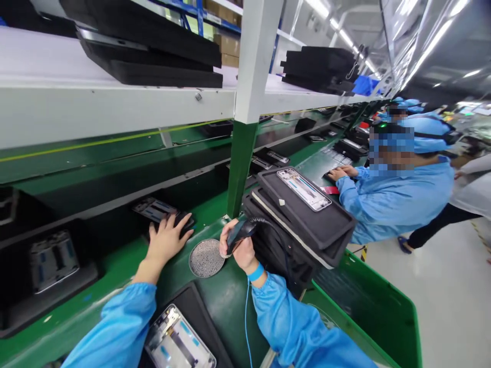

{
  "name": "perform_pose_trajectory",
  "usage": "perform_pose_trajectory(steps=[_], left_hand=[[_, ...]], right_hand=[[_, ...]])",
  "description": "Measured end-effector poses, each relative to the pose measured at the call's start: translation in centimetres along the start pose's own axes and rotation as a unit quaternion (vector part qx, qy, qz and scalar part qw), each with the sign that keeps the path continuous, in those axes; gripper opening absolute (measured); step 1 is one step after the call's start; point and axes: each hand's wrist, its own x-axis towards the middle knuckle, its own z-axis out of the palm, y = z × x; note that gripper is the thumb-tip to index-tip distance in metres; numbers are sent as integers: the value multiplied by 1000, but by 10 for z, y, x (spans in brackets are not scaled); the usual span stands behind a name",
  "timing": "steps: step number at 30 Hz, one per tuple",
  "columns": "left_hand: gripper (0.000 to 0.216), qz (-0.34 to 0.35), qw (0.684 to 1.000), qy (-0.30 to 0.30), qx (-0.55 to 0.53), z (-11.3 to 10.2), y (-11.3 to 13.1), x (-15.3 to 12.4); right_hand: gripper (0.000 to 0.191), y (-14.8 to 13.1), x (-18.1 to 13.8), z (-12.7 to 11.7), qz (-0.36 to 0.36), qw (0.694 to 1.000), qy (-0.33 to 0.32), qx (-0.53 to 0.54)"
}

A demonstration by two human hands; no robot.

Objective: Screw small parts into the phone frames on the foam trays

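Observation:
My left hand point(169, 243) lies on the green bench with its fingers curled over the corner of a black tray point(184, 223), which carries a metal phone frame point(154, 209). My right hand point(240, 250) grips a black handheld scanner point(240, 235) with a coiled cable. A blue wrist strap point(255, 272) circles that wrist. Between my hands sits a round perforated metal disc point(206, 258). To the right, a stack of black trays point(299, 220) has a phone frame point(304, 189) on top. Another phone frame point(178, 340) lies in a tray near the bottom edge.
A white shelf point(115, 107) with stacked black trays runs above the green conveyor bench point(95, 174). A co-worker in a blue smock point(395, 199) works at the bench to the right. A green bin point(364, 306) stands at the lower right, above a pale floor.

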Motion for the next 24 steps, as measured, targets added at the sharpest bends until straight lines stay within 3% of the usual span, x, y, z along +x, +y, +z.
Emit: perform_pose_trajectory(steps=[2, 4, 11, 15, 17, 20, 24], left_hand=[[69, -9, 1000, -7, -8, 4, 8, 7], [68, -13, 1000, -6, -22, 8, 0, 5], [70, -42, 998, 27, -39, 34, -72, -26], [92, -33, 999, 31, -31, 47, -111, -35], [95, -27, 999, 11, -30, 41, -119, -46], [76, -38, 998, -37, -26, 20, -117, -70], [70, -65, 994, -76, -34, -6, -103, -96]], right_hand=[[104, 3, 0, -4, -10, 1000, -11, 3], [101, 8, -2, -8, -11, 1000, -14, 2], [95, 22, -8, -13, -9, 1000, -2, -27], [89, 21, -6, -13, -25, 997, 10, -66], [79, 16, -9, -12, -33, 996, 32, -77], [63, 8, -19, -11, -37, 993, 76, -78], [62, 2, -27, -12, -43, 992, 105, -52]])
